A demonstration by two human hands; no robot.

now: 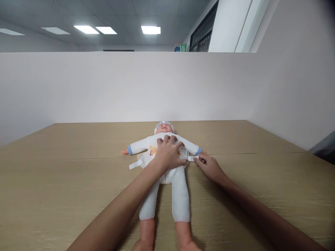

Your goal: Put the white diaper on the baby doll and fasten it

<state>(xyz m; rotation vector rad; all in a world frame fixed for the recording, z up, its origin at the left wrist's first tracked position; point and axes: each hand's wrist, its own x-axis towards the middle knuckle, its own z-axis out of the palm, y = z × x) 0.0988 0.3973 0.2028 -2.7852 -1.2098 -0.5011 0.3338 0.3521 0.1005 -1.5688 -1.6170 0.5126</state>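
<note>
A baby doll (172, 195) in a white suit with blue cuffs lies on its back on a wooden table (65, 181), head away from me. A white diaper is round its waist, with one fastening tab (135, 164) lying loose at the doll's left side. My left hand (167, 152) lies flat on the doll's belly, fingers spread, and presses the diaper down. My right hand (209, 165) pinches the other diaper tab (192, 158) at the doll's right side, next to the doll's hand.
White partition walls (131, 87) stand behind the table and along its right side. The tabletop runs wide to the left and right of the doll. Ceiling lights show above the partition.
</note>
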